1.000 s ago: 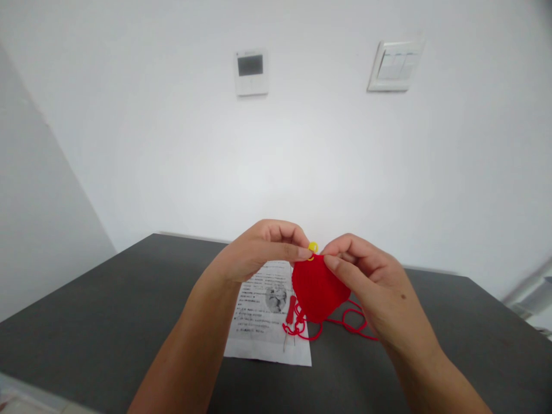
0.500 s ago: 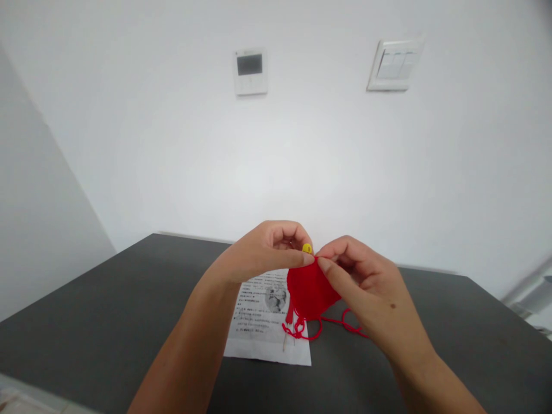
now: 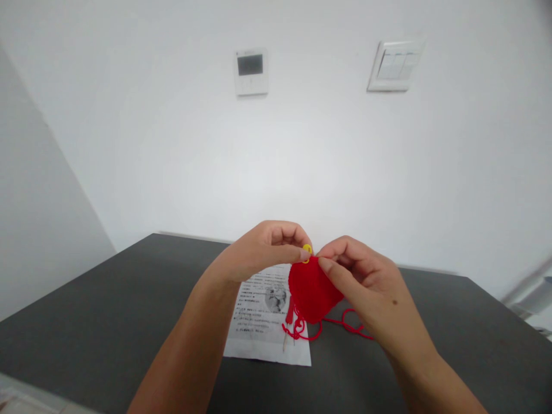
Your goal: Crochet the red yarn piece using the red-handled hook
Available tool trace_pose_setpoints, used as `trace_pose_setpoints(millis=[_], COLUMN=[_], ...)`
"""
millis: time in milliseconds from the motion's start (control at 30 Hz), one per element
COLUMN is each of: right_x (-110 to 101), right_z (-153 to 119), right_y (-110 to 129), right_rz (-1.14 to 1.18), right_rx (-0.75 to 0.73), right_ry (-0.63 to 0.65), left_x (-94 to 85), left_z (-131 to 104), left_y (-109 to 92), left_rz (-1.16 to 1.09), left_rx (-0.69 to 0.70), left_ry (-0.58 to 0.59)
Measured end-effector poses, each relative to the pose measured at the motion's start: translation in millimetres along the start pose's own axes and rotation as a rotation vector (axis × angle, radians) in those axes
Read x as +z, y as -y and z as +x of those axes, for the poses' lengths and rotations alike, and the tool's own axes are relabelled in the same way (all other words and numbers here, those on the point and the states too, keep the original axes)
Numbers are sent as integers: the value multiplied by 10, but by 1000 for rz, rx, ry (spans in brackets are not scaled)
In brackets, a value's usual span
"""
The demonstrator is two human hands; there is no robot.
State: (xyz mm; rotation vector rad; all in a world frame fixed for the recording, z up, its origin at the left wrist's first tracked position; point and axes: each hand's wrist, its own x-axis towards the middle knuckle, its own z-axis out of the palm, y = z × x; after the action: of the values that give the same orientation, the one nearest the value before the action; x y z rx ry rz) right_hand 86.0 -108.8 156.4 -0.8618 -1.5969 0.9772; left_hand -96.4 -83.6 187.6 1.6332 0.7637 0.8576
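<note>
A red knitted or crocheted piece (image 3: 314, 290) hangs between my two hands, a little above the table. My right hand (image 3: 360, 270) pinches its top edge between thumb and fingers. At the top left corner, my left hand (image 3: 276, 244) has its thumb pressed on a small yellow plastic piece (image 3: 307, 249), which looks like a stitch marker. Whether this marker is hooked through the stitches I cannot tell. Below, red yarn (image 3: 354, 329) trails in loops over the table and the paper.
A printed sheet of paper (image 3: 259, 339) with a grey picture lies on the dark table (image 3: 142, 287). On it rest a red strip (image 3: 289, 311) and a thin stick-like tip (image 3: 284, 343). The white wall behind carries a small panel (image 3: 251, 80) and a switch plate (image 3: 394, 66).
My left thumb has drawn back slightly to the left, so more of the yellow piece shows. The red piece has shifted a little to the right. My right hand has hardly moved.
</note>
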Motion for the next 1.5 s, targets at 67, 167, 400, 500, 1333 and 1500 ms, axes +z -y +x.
trace_pose_setpoints(millis=[67, 167, 400, 500, 1333, 1500], right_x=[-2, -5, -6, -13, 19, 26], right_z=[8, 18, 24, 30, -16, -10], right_y=[1, 9, -10, -33, 8, 23], right_rz=[54, 143, 285, 334, 8, 24], right_rx=[19, 55, 121, 153, 26, 5], right_ry=[17, 39, 83, 104, -4, 16], left_x=[6, 16, 34, 41, 11, 17], left_z=[-5, -11, -7, -8, 10, -8], left_y=[-8, -10, -3, -10, 4, -16], left_rz=[8, 1, -80, -99, -28, -6], left_rx=[-13, -21, -17, -17, 27, 54], left_ry=[6, 12, 29, 39, 16, -18])
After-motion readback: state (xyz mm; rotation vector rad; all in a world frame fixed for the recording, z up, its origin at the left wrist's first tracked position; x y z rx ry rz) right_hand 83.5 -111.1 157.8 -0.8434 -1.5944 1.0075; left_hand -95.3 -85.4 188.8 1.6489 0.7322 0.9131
